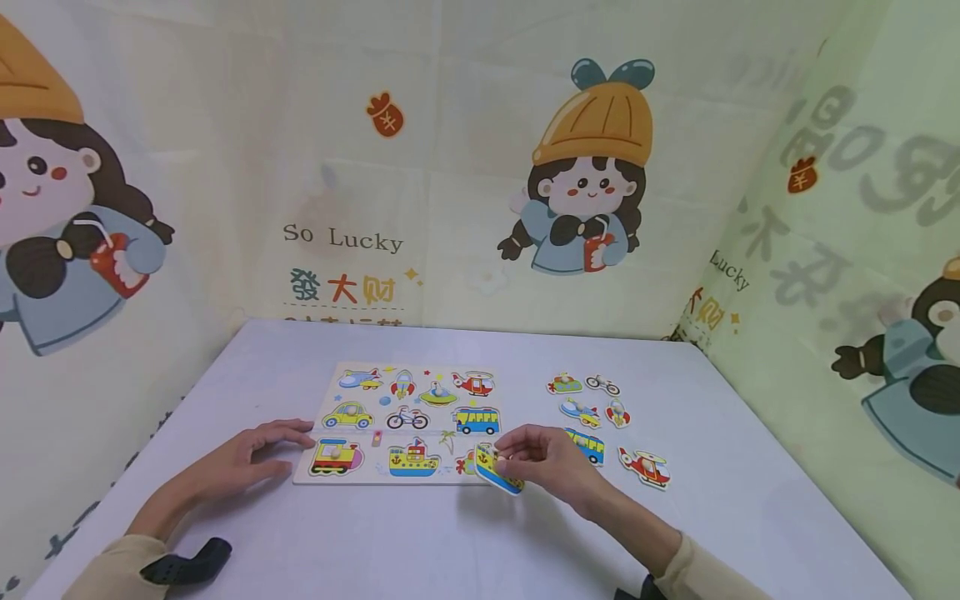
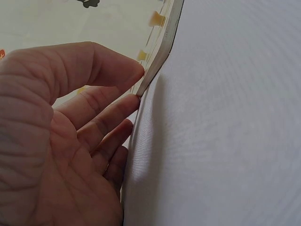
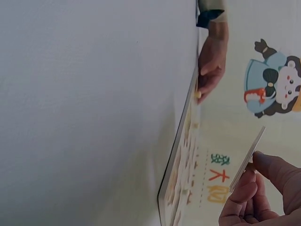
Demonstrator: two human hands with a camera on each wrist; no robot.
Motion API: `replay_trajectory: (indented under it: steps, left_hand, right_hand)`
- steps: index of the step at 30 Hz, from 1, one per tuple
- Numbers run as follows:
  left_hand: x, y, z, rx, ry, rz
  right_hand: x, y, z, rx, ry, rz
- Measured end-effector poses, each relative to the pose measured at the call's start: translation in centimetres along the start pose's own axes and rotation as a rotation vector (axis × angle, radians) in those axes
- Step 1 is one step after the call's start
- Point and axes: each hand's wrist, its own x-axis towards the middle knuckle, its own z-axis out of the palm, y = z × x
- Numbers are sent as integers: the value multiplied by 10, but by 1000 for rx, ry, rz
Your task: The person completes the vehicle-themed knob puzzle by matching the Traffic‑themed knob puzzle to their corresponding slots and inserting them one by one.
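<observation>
A wooden puzzle board printed with vehicles lies flat on the table. At its left edge my left hand rests with loosely extended fingers, the fingertips right at the edge. In the left wrist view, the thumb is beside the board's corner. My right hand pinches a ship puzzle piece by its small knob, tilted over the board's near right corner. It partly covers the submarine picture there. In the right wrist view the piece is seen edge-on. The ship picture on the board is uncovered.
Right of the board lie loose pieces: a submarine, a bicycle, a plane, a rocket, a bus partly behind my right hand, and a helicopter. A printed cloth hangs behind the table.
</observation>
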Motion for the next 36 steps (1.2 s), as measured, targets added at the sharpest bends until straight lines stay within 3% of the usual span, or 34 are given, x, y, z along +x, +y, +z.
replay_trajectory:
  steps: [18,26,36]
  left_hand:
    - [1,-3,1,1,1,-9]
    - [0,-3,2,13,15,20]
    - [0,-2,0,-7,5,11]
  right_hand:
    - [6,-18,29,39,-103,-62]
    - [14,-24,42,34,-105,-66]
    - [27,-24,54,20,-107,-90]
